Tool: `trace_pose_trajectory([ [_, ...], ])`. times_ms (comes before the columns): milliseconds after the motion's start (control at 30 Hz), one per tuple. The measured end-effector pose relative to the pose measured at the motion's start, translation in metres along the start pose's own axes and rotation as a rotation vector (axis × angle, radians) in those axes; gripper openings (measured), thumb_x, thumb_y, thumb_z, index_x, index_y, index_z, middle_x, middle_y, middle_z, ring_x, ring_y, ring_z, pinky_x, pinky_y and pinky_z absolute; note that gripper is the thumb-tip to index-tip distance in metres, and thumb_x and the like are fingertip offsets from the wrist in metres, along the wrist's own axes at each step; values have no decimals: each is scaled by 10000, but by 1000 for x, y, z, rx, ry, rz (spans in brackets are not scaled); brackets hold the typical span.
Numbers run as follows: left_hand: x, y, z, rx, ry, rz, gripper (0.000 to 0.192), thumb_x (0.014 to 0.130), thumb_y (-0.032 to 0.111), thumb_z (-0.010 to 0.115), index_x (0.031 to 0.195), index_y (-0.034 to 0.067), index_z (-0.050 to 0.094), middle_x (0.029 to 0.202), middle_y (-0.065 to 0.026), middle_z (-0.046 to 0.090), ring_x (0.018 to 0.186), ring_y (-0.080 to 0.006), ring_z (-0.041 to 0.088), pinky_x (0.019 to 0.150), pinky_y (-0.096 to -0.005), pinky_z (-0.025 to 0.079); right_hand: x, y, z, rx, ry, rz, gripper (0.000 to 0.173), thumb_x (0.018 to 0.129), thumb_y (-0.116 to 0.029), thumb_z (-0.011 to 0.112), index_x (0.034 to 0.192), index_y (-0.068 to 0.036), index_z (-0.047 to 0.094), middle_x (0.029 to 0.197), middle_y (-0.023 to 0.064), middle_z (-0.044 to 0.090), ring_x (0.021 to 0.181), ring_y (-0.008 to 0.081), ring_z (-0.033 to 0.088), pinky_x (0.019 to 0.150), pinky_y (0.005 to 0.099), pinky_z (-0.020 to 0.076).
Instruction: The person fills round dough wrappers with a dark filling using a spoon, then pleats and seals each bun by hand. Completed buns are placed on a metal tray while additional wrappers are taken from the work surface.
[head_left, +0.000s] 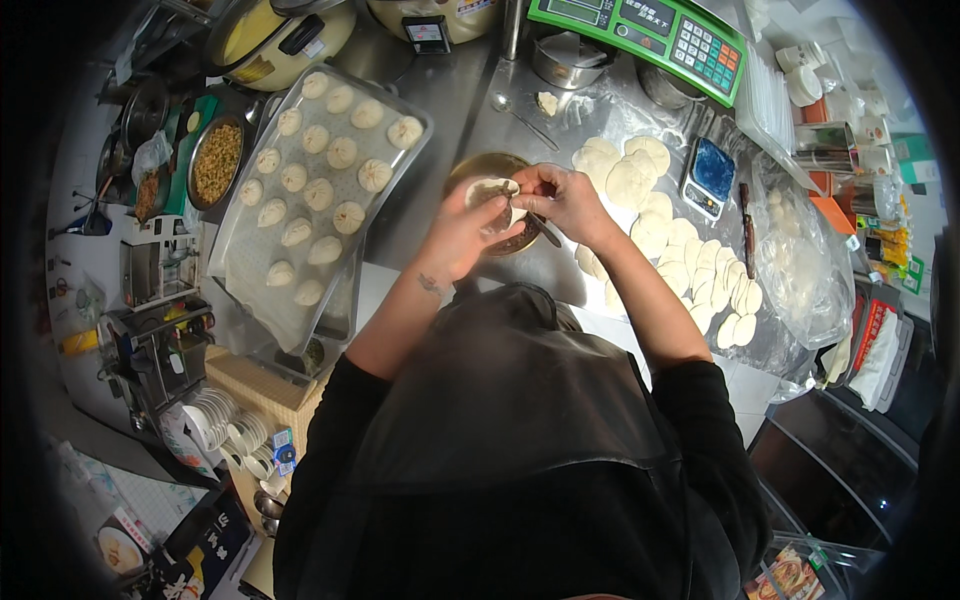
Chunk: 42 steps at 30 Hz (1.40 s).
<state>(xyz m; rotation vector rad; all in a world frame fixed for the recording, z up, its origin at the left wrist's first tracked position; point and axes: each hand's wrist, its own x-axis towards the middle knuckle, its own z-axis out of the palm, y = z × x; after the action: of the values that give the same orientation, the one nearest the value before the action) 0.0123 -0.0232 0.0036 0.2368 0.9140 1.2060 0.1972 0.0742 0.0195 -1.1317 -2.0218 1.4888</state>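
My left hand (463, 229) cups a round dough wrapper (484, 193) with dark filling inside it, the thumb resting over the filling. At the wrapper's right edge, my right hand (559, 201) pinches the rim between thumb and fingertips. Both hands are above a metal bowl (517, 246) of dark filling, which they partly hide. A utensil handle (547, 231) slants out over the bowl's right rim, below my right hand. Flat dough wrappers (630, 180) lie in overlapping rows on the steel table to the right.
On the left, a paper-lined tray (244, 289) carries several pleated buns (342, 151). Beyond it stands a bowl of chopped filling (216, 161). A spoon (525, 120), a small digital scale (709, 176), a rolling pin (747, 232) and plastic-covered dough (799, 262) lie on the table. A green scale (652, 37) stands behind.
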Motion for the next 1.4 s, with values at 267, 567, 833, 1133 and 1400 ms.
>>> trace_pose_trajectory([
  [267, 5, -2, -4, -99, 49, 20, 254, 1016, 53, 598, 1268, 65, 574, 1191, -35, 631, 1112, -182, 631, 1038, -523, 553, 2, 11, 19, -337, 239, -517, 223, 840, -98, 774, 1053, -35, 748, 902, 112, 703, 890, 295, 677, 768, 382, 551],
  [567, 5, 2, -9, -152, 54, -29, 224, 1029, 89, 594, 1252, 76, 601, 1177, -38, 661, 1104, -194, 658, 1025, -521, 558, -1, 8, 6, -276, 13, -555, 266, 833, -99, 765, 1092, -39, 745, 1053, 142, 682, 988, 334, 659, 879, 409, 550],
  [833, 1, 5, -6, -71, -80, -16, 264, 1018, 45, 597, 1280, 57, 567, 1145, -32, 636, 1080, -176, 648, 1058, -525, 544, 4, 17, 10, -368, 142, -629, 132, 833, -80, 740, 949, -28, 705, 922, 137, 647, 884, 342, 631, 785, 420, 534],
  [1133, 3, 2, -6, 35, -47, 24, 333, 1002, -1, 599, 1322, 55, 523, 1230, -60, 619, 1159, -216, 638, 1098, -503, 520, 2, 0, 5, -25, 23, -140, 188, 867, -123, 750, 989, 6, 688, 875, 130, 660, 820, 305, 656, 750, 386, 533],
  [1400, 3, 2, -10, 15, -130, 29, 284, 1027, 38, 574, 1310, 38, 545, 1252, -65, 618, 1177, -219, 628, 1112, -511, 503, 9, 5, 5, -228, 39, -357, 236, 859, -126, 759, 1073, -32, 733, 940, 133, 703, 854, 310, 676, 766, 388, 543],
])
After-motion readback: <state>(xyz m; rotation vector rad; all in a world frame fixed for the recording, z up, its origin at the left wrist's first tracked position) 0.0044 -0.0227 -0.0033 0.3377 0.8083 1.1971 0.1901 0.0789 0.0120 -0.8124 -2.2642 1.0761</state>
